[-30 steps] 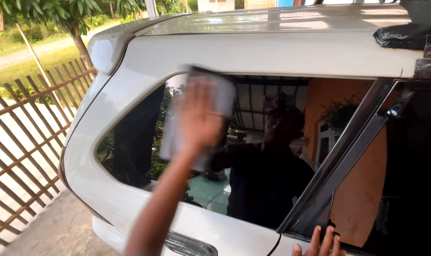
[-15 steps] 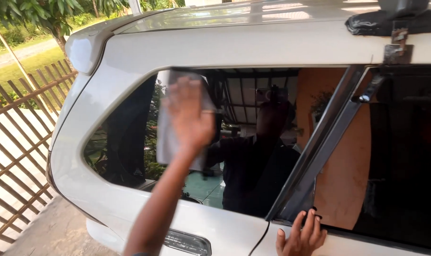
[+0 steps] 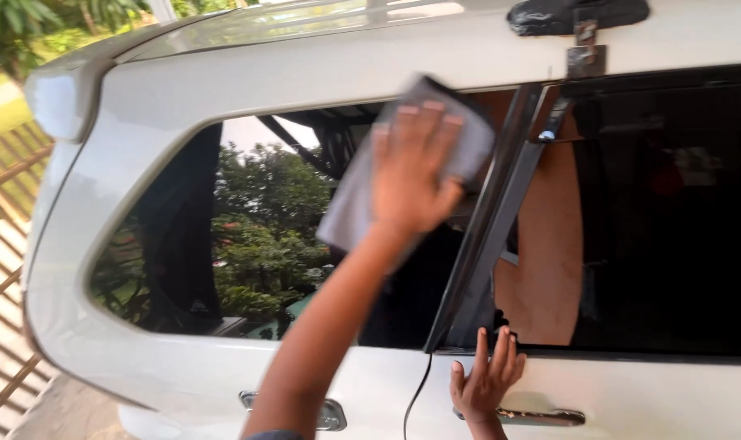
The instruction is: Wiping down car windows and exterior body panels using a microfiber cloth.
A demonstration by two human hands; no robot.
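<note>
The left hand [image 3: 411, 175] was flat and open, with its fingers spread wide. It pressed a soft grey cloth [image 3: 362, 204] against the dark rear side window [image 3: 248, 236] of a white car [image 3: 248, 77]. The hand did not grip the cloth. It only pushed it flat on the glass with the palm. The cloth was high on the window, close to the top edge, and its right corner sat just beside the slanted black window pillar [image 3: 488, 220]. Part of the cloth stuck out above the fingers and part hung down to the left of the wrist.

The right hand [image 3: 486, 379] was low down, with its fingers open and pointing up. The fingertips touched the bottom edge of the next window, near the foot of the black pillar. It held nothing. Just below it was a shiny silver door handle [image 3: 541, 417]. Another silver handle [image 3: 329, 414] was partly hidden behind the left arm.

Green bushes showed as a reflection in the dark glass. A black lump [image 3: 574, 12] sat on the car roof, with a small metal bracket [image 3: 586, 59] under it. A brown wooden fence [image 3: 4, 244] stood to the left of the car, with green grass behind it.
</note>
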